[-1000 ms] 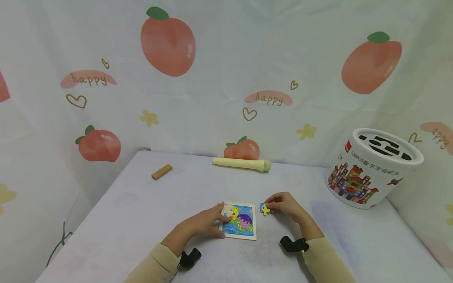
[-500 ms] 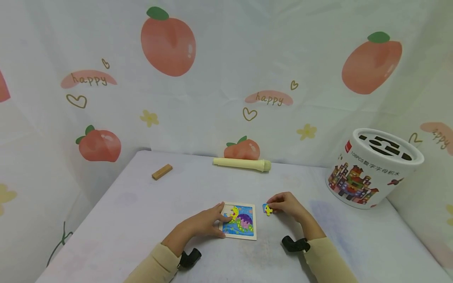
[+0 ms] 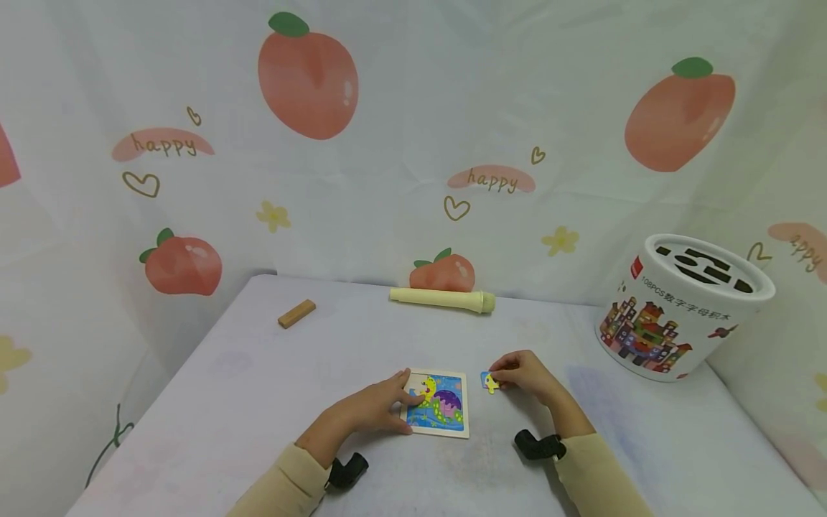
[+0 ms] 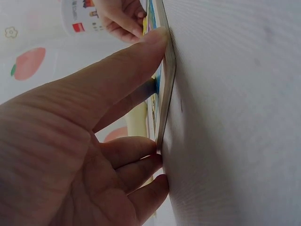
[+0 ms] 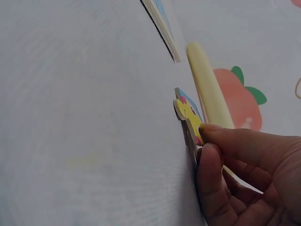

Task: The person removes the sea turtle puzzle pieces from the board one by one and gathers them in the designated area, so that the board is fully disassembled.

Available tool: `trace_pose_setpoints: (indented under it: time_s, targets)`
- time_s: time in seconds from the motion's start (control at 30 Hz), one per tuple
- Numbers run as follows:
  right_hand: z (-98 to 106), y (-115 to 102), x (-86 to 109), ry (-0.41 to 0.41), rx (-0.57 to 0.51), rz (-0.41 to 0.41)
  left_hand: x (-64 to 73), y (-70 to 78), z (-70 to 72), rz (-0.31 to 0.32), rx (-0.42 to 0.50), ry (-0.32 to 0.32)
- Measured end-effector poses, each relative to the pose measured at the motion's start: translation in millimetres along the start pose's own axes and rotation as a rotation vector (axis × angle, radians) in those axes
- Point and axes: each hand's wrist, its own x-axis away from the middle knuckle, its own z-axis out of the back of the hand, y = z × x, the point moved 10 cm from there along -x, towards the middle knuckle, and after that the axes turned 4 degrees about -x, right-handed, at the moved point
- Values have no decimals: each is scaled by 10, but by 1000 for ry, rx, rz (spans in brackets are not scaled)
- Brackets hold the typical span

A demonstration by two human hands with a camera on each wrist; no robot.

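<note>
A small square jigsaw puzzle point(image 3: 440, 404) in a pale wooden frame lies on the table, showing a yellow dinosaur with a purple back on blue. My left hand point(image 3: 375, 406) rests along its left side. The thumb point(image 4: 150, 44) presses the frame's edge, the index finger reaches onto the picture, and the other fingertips touch the side. To the right of the frame, my right hand point(image 3: 525, 375) pinches a blue and yellow puzzle piece point(image 5: 189, 114) between thumb and forefinger. The piece stands tilted, close over the tabletop and apart from the frame; its right end is hidden by the fingers.
A cream toy microphone point(image 3: 441, 299) lies at the table's back edge. Toward the back left is a small wooden block point(image 3: 296, 314). A large white tub point(image 3: 678, 309) of building blocks stands at the back right, before the fruit-patterned cloth point(image 3: 388, 187).
My right hand has shifted slightly to the right with the puzzle piece, which has tilted a little. The left hand and the framed puzzle stay in place.
</note>
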Motion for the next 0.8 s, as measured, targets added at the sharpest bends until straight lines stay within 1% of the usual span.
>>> trace_pose_setpoints:
  time_s: [0.37,0.53,0.8]
  targets:
    - [-12,-58,22,-35,17,29,-3,-10,-6,-2,1,6]
    - [-8,-66,20,-39,7,31,-3,-6,3,-3,-6,6]
    - [5,-39,24,-15,0,16,2,0,-8,5,4,-3]
